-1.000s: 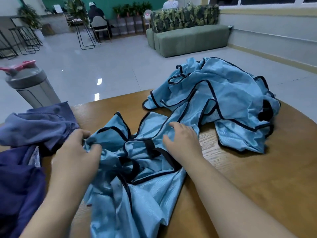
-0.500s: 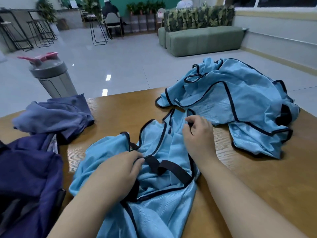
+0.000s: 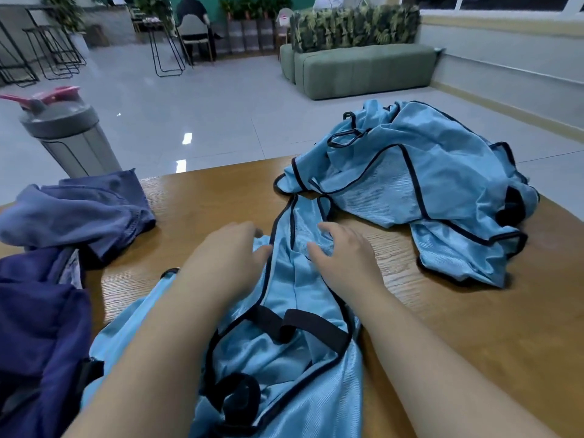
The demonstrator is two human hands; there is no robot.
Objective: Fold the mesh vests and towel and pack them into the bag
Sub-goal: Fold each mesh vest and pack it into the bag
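Both hands have let go of the fabric they pinched 0.5 s ago and now lie spread on the near mesh vest [image 3: 284,311]. Fingers of the left hand [image 3: 227,257] are straight and relaxed, tips touching the black-piped edge of the vest's long strap; nothing is gripped. Fingers of the right hand [image 3: 344,257] are loosely curved and splayed, pressing down on the strap's other side without closing round it.

That vest now runs stretched out from the table's near edge up toward the heap of mesh vests [image 3: 426,191], and its narrow end just reaches the heap. The heap sits at the far right of the wooden table [image 3: 489,327]. A crumpled blue-grey towel [image 3: 79,210] lies at the table's far left, with a dark navy bag [image 3: 38,327] at the near left just below it and touching it. A grey shaker bottle [image 3: 66,134] with a pink lid stands beyond the towel.

By my judgement the vest is very light, limp and somewhat slick, so it will slide on the wood and lose any crease unless held flat. The piped edges and the black elastic bands [image 3: 300,324] look the firmest parts; taking hold at 2 piped corners and drawing them taut should serve best. No folded item shows yet.
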